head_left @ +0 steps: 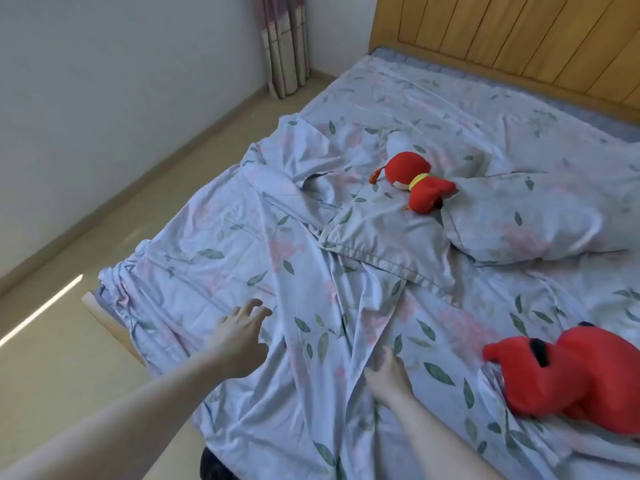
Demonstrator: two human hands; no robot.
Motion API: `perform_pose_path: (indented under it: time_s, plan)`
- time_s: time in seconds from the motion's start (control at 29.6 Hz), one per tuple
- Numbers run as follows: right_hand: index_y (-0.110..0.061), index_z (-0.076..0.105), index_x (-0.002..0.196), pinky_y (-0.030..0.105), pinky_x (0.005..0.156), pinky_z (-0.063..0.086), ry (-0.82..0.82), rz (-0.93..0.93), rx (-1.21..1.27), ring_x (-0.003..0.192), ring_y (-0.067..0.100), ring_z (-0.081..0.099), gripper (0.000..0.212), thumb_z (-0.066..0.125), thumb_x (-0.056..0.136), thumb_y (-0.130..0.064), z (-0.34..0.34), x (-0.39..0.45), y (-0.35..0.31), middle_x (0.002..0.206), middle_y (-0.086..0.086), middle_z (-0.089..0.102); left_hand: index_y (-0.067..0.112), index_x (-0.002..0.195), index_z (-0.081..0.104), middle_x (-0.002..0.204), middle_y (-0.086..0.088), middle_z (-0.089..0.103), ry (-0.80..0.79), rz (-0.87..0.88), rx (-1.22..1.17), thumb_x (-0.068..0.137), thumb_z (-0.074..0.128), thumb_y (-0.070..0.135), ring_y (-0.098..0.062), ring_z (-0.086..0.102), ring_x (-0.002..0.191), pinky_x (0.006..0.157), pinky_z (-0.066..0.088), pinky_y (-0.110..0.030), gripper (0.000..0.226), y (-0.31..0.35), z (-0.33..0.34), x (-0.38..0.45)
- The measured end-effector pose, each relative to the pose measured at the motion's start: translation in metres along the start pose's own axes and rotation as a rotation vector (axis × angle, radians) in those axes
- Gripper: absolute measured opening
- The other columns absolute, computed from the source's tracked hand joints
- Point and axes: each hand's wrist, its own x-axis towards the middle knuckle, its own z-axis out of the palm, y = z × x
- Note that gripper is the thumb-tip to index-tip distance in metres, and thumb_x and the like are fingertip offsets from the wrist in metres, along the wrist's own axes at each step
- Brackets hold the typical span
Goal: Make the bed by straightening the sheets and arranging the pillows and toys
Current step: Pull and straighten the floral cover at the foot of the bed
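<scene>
Fingers (388, 358) pinching sheet (242, 244); left hand (239, 337) spread.

Open rumpled sheet (242, 244) ahead of left hand (239, 337), free to bed edge. Pillows (391, 237) and small red toy (415, 181) block far middle. Large red toy (568, 375) blocks right, near right hand (388, 375).

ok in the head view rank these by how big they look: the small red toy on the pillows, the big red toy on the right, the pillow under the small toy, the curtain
1. pillow
2. big red toy, partly cut off by the frame and nearest the camera, so unsure against the pillow
3. curtain, far off and cropped at the top
4. small red toy
</scene>
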Motion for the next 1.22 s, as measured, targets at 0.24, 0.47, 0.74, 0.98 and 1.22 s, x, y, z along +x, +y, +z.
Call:
perform_pose_path:
  time_s: [0.24,0.47,0.74,0.98,1.22]
  plan:
    - [-0.016,0.015,0.158,0.039,0.103,0.046,-0.019,0.13,0.08,0.133,0.03,0.048,0.087,0.064,0.089,-0.036,0.05,0.081,0.009,0.155,0.008,0.038,0.028,0.149,0.034,0.158,0.006,0.021,-0.056,-0.04,-0.022,0.089,0.052,0.029,-0.021,0.038,0.136,0.109,0.032,-0.035,0.063,-0.034,0.057,0.051]
    - [-0.009,0.011,0.16,0.042,0.108,0.04,0.133,0.293,0.357,0.141,0.035,0.04,0.097,0.074,0.087,-0.025,0.085,0.138,0.006,0.156,0.012,0.037,0.031,0.146,0.037,0.155,0.011,0.025,-0.087,-0.113,-0.094,0.087,0.052,0.03,-0.018,0.042,0.131,0.107,0.034,-0.032,0.06,-0.07,0.096,0.068]
    - [-0.004,0.053,0.08,0.025,0.052,0.026,0.187,0.088,0.277,0.056,0.02,0.037,0.011,0.048,0.079,-0.015,0.091,0.121,-0.027,0.065,0.01,0.05,0.034,0.135,0.05,0.145,0.014,0.04,-0.062,-0.165,-0.253,0.088,0.055,0.024,-0.016,0.051,0.122,0.101,0.04,-0.028,0.048,-0.074,0.09,0.071]
    - [-0.005,0.051,0.077,0.028,0.048,0.022,-0.034,-0.382,0.426,0.055,0.014,0.027,0.012,0.05,0.088,0.001,0.031,0.035,-0.102,0.061,0.0,0.034,0.038,0.119,0.06,0.129,0.017,0.051,-0.016,-0.136,-0.539,0.09,0.054,0.02,-0.001,0.058,0.108,0.077,0.045,-0.017,0.034,-0.035,0.041,0.051]
    - [-0.028,0.04,0.063,0.024,0.055,0.028,-0.07,-0.789,-0.008,0.059,0.009,0.034,0.029,0.046,0.067,-0.001,-0.018,-0.053,-0.171,0.067,-0.011,0.041,0.029,0.104,0.072,0.107,0.008,0.072,0.141,-0.215,-1.06,0.094,0.067,0.033,-0.01,0.069,0.092,0.082,0.055,-0.035,0.012,0.007,-0.035,0.035]
